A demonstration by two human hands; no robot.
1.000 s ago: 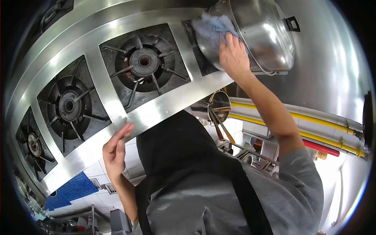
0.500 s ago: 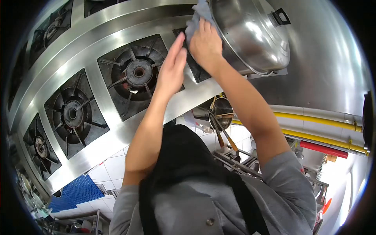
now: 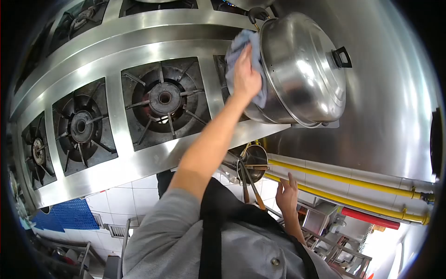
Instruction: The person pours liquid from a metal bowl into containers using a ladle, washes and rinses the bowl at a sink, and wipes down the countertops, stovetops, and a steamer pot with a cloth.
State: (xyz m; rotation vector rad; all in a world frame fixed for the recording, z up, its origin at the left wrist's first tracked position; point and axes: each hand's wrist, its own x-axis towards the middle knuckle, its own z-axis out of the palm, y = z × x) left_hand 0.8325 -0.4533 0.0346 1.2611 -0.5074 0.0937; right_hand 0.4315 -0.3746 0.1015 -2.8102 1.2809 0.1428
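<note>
A large stainless steel pot (image 3: 272, 106) stands over the burner at the right end of the stove. Its domed lid (image 3: 302, 60) is on, with a black knob (image 3: 342, 57) on top. My left hand (image 3: 246, 76) holds a grey-blue cloth (image 3: 258, 95) flat against the pot's side wall, fingers on the cloth. At the pot's far side a dark loop handle (image 3: 256, 17) sticks out. My right hand (image 3: 287, 193) hangs lower, near the yellow pipes, with fingers apart and nothing in it.
Gas burners (image 3: 165, 97) with iron grates run leftward along the steel stove top (image 3: 116, 116). Below the stove edge, long-handled utensils (image 3: 248, 179) lean in a metal pot (image 3: 257, 156). Yellow pipes (image 3: 339, 179) run along the right wall. A blue mat (image 3: 76, 215) lies on the tiled floor.
The cloth has passed from my right hand to my left, which now presses it on the pot's side. My right hand has drawn back and down, and my view has shifted.
</note>
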